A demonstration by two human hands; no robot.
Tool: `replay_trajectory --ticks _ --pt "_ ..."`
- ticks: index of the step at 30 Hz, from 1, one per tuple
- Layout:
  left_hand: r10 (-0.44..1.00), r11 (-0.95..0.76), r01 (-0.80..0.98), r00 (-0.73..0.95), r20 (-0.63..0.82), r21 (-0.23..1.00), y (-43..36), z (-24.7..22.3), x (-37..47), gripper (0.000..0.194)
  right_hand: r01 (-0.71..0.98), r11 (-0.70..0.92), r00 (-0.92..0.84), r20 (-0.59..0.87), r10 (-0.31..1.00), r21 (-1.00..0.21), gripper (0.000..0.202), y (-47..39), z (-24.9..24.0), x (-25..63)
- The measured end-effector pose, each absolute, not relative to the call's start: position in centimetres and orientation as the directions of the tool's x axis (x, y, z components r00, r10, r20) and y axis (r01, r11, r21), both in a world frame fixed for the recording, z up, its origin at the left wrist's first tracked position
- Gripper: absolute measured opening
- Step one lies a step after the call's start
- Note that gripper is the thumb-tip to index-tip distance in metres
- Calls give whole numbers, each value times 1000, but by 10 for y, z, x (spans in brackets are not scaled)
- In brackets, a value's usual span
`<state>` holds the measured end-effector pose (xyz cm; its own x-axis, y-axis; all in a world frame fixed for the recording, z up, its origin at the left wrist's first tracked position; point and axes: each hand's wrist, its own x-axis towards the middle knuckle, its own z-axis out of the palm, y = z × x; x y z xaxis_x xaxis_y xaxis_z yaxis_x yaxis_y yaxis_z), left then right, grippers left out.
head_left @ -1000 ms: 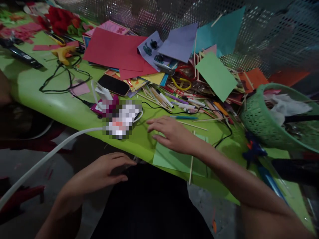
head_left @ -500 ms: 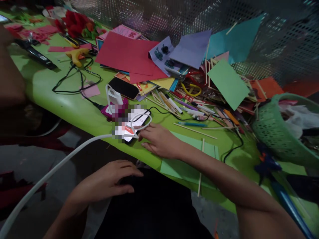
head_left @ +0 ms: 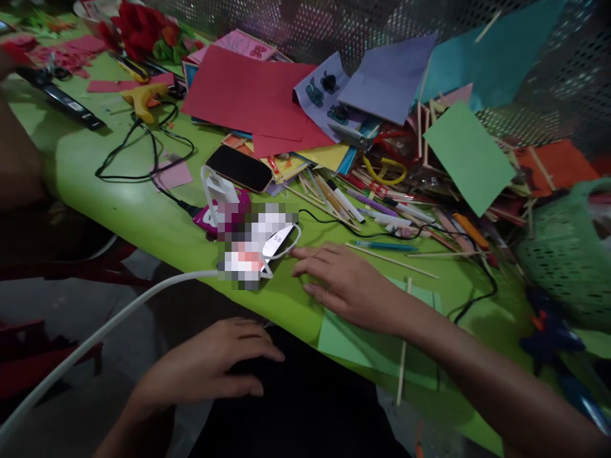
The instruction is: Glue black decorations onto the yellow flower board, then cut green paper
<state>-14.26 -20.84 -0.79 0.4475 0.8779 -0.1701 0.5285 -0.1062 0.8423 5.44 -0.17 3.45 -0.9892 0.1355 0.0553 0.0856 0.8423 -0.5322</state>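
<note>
My right hand (head_left: 346,280) hovers at or rests on the green table just right of a phone with a lit screen (head_left: 278,240). Its fingers reach forward, slightly bent, with nothing visible in them. The fingertips are close to a loop of white cable (head_left: 157,294) that lies across the phone; whether they touch it I cannot tell. Part of the phone is blurred out. Over my dark-clothed lap, my left hand (head_left: 222,356) is open, thumb apart from the fingers. Beside the phone sits a magenta power strip (head_left: 204,221) with a white plug (head_left: 222,189) in it.
A dark phone (head_left: 238,168) lies behind the power strip. Coloured paper (head_left: 243,89), pens and thin sticks are heaped at the back. Green sheets (head_left: 372,337) lie under my right forearm. A green basket (head_left: 563,261) stands right, a yellow glue gun (head_left: 146,102) left. Another person's arm (head_left: 21,146) shows at left.
My right hand has drawn back to the right, from the edge of the lit phone to the table beside it. The view has shifted a little. My left hand stays over my lap.
</note>
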Motion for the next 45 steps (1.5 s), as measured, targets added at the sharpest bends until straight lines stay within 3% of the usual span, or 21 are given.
replay_trajectory --ticks 10,28,30,32,34,36,37,42,45 --pt "857 -56 502 467 -216 863 -200 -6 -140 38 72 887 -988 86 124 -457 21 22 19 20" --pt "863 -21 487 449 -230 873 -192 0 -136 36 71 889 -980 135 147 -452 25 34 16 1" --pt "906 -11 476 377 -192 879 -197 3 -137 29 61 888 -981 136 137 -455 25 35 17 0" --pt "972 19 461 200 -125 887 -203 7 -136 19 63 882 -982 129 138 -466 25 35 18 0" --pt "989 106 528 -142 -35 842 -205 9 -132 10 64 878 -982 126 140 -474 24 36 18 1" --pt "879 267 634 -470 87 726 -204 7 -127 12 63 879 -982 129 140 -473 24 36 18 2" --pt "818 338 666 -557 142 665 -202 5 -125 18 62 881 -982 130 139 -470 24 36 18 2" --pt "808 418 770 -557 191 482 -192 -19 -126 69 64 891 -983 128 135 -450 26 36 19 3" --pt "822 397 835 -508 258 381 -189 -34 -130 85 38 894 -981 152 118 -446 26 36 19 4"
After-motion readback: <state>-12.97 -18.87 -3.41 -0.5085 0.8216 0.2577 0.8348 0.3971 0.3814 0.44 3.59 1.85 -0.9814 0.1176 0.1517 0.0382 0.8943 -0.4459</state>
